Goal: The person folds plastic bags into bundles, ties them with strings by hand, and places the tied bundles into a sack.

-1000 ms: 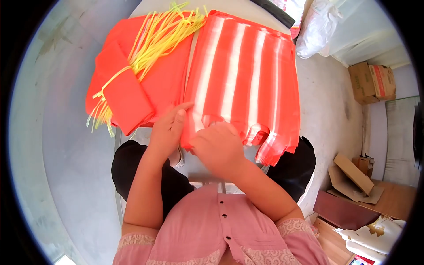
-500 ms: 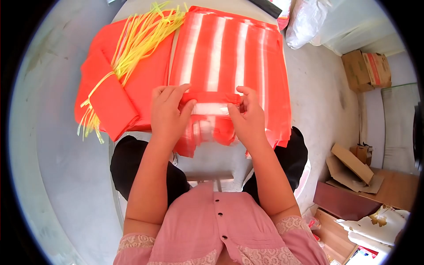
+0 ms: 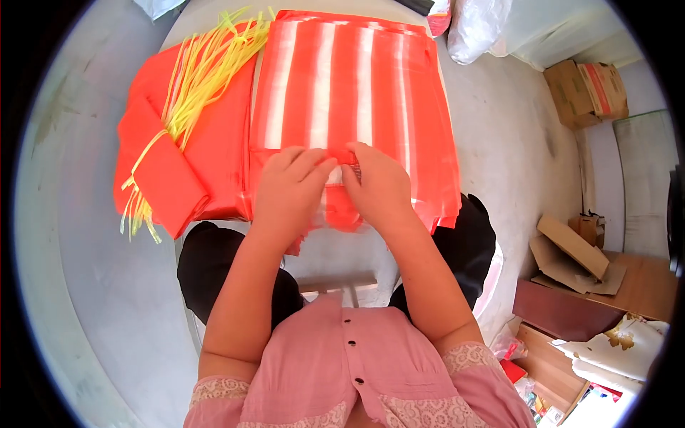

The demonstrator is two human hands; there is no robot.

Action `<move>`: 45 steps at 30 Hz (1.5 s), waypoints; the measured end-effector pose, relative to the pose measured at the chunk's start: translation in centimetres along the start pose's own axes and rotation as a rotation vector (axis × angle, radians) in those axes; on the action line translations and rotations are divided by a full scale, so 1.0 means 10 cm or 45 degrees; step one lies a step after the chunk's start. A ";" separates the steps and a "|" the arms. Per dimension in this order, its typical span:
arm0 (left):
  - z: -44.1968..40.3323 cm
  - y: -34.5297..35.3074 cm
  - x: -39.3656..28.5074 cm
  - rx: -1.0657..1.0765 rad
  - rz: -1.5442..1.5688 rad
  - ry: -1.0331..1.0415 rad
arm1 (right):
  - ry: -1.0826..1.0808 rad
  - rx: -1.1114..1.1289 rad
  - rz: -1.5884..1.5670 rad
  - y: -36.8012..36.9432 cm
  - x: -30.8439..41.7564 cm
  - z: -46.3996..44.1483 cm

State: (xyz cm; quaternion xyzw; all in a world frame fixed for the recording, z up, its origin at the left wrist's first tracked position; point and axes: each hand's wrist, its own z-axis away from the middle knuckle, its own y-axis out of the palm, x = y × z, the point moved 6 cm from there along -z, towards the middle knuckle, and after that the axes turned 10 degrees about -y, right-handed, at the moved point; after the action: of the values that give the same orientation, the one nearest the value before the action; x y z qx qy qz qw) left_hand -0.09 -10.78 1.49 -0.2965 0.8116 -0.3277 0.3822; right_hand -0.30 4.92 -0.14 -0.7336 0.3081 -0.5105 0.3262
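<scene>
A stack of red-and-white striped sheets [image 3: 342, 85] lies in front of me. At its near edge, my left hand [image 3: 291, 187] and my right hand [image 3: 378, 182] sit close together, fingers bent round the folded edge of the top sheet. Both hands grip that edge, and a loose part of it hangs below them. To the left is a pile of plain red sheets [image 3: 221, 143]. On it rests a folded red bundle [image 3: 168, 182] tied with a yellow strip, beside a bunch of yellow strips [image 3: 207, 71].
The piles rest on a pale table [image 3: 196, 20]. White plastic bags [image 3: 477, 28] stand beyond its far right corner. Cardboard boxes [image 3: 589, 93] are on the floor at the right, with an opened carton [image 3: 574, 257] on a brown cabinet nearer me. My knees are under the near edge.
Both hands have come to the near edge and folded the striped sheet's edge over. Since half a second ago they have moved closer together. The whole view has shifted, with the piles farther left.
</scene>
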 end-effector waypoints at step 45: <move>0.05 0.19 0.23 0.445 0.623 -0.469 | 0.361 -0.464 -0.710 -0.66 -0.91 0.63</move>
State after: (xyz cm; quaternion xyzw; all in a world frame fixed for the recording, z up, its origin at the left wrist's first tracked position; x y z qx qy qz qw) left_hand -1.27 -11.48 -1.15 -0.0776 0.7078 -0.3014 0.6342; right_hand 3.82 17.03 -1.53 -0.7573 0.2245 -0.6133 -0.0077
